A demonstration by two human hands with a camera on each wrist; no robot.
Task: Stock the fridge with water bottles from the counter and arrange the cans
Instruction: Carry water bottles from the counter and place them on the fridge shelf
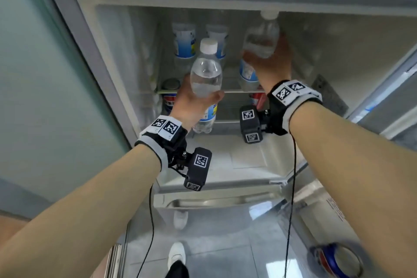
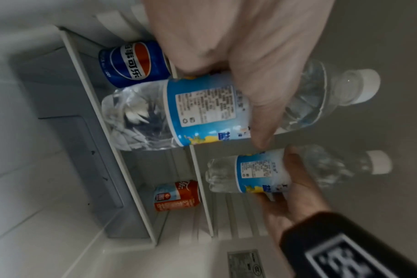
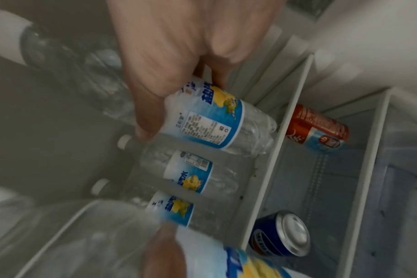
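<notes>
The open fridge [image 1: 338,56] holds two water bottles [image 1: 184,45] on its upper shelf, a blue can [image 1: 170,97] and a red can [image 3: 318,127] below. Each hand grips another bottle: left hand [image 1: 191,101] clamped on the near bottle [image 1: 206,74], right hand [image 1: 270,61] on the raised bottle [image 1: 261,36]. Only the wrist views show the labels

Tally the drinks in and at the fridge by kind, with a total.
Water bottles on the upper shelf: 2
Water bottles held in hands: 2
Blue cans: 1
Red cans: 1
Total: 6
</notes>
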